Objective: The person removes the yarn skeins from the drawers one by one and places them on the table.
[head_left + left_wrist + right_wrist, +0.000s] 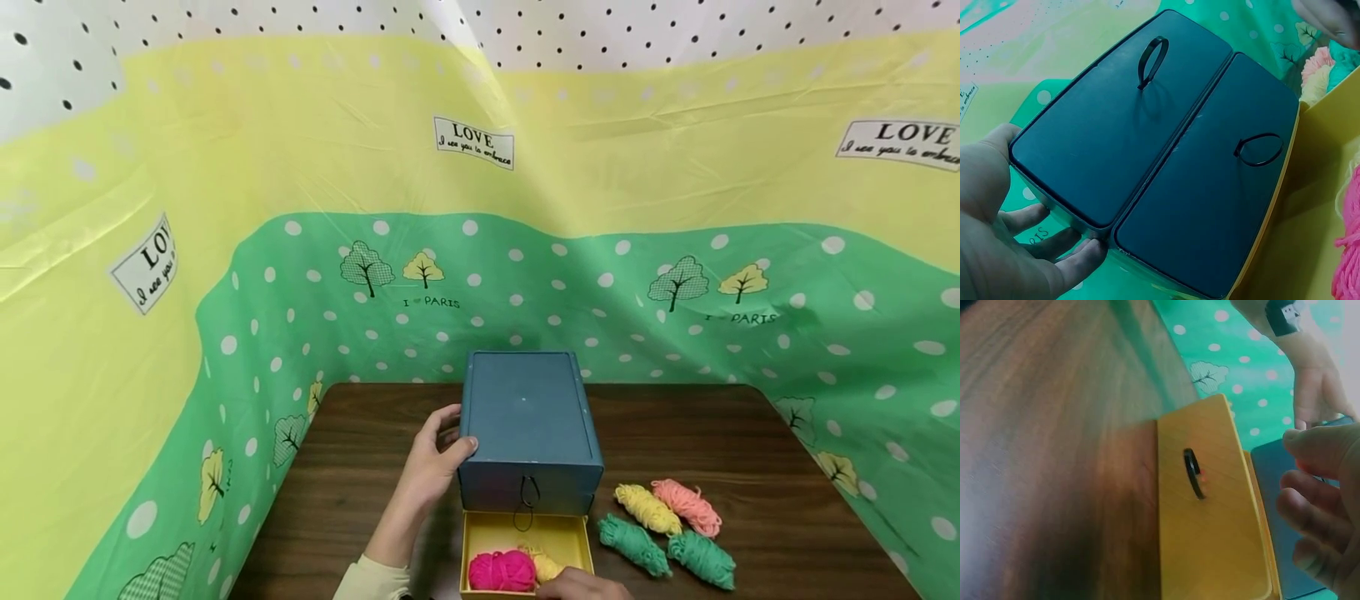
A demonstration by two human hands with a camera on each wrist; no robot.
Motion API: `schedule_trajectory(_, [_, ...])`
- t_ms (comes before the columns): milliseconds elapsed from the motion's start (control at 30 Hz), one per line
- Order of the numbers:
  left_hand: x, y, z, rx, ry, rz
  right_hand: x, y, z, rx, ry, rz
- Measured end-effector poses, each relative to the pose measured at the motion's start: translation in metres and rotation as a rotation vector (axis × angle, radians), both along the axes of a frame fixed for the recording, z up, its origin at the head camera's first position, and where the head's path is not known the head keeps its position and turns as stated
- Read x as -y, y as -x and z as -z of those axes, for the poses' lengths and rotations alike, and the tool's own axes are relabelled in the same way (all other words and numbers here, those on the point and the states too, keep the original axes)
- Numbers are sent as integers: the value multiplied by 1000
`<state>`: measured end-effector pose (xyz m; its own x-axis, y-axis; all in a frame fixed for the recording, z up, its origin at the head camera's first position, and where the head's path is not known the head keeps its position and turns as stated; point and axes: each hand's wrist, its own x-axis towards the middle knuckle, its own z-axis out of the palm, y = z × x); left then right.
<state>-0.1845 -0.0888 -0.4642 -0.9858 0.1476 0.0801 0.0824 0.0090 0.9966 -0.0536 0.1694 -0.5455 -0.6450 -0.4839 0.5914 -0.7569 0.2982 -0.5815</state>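
Note:
A blue drawer box point(525, 408) stands on the table, its yellow bottom drawer point(579, 533) pulled out. Inside the drawer lie a magenta yarn skein point(501, 572) and a yellow yarn skein point(545, 567). My left hand point(435, 454) grips the box's left side, thumb on the top edge and fingers against the side. In the left wrist view, two blue drawer fronts point(1104, 125) carry black loop pulls. My right hand point(585, 585) is over the drawer's front right corner. In the right wrist view its loosely bent fingers point(1310, 506) hold nothing visible, near the yellow drawer front.
Right of the box, a yellow skein point(648, 509), a coral skein point(687, 507) and two green skeins point(634, 545) lie together on the dark wooden table point(345, 475). A patterned yellow and green curtain point(517, 283) surrounds the table at the back and sides.

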Motion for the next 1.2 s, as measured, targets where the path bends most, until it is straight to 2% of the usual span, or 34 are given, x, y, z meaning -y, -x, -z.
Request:
schedule_trajectory(33, [0,0,0,-1,1,-2,-3,1,-3,17,-67,52])
schedule_trajectory(100, [0,-1,0,-4,8,-5,-8,2,-9,65,-141,101])
schedule_trajectory(300, [0,-2,-1,-4,15,-1,-6,7,-13,88,-157,236])
schedule_trajectory(400, [0,-2,-1,-7,15,-3,-5,12,-16,151,-214,281])
schedule_trajectory(600, [-1,-1,-1,-12,10,-5,-8,25,-22,397,-322,266])
schedule_trajectory(733, [-1,-2,0,-8,5,-4,-9,33,-21,500,-380,247])
schedule_trajectory(1200, [-1,-1,-1,-2,7,0,-6,55,-13,539,-484,163])
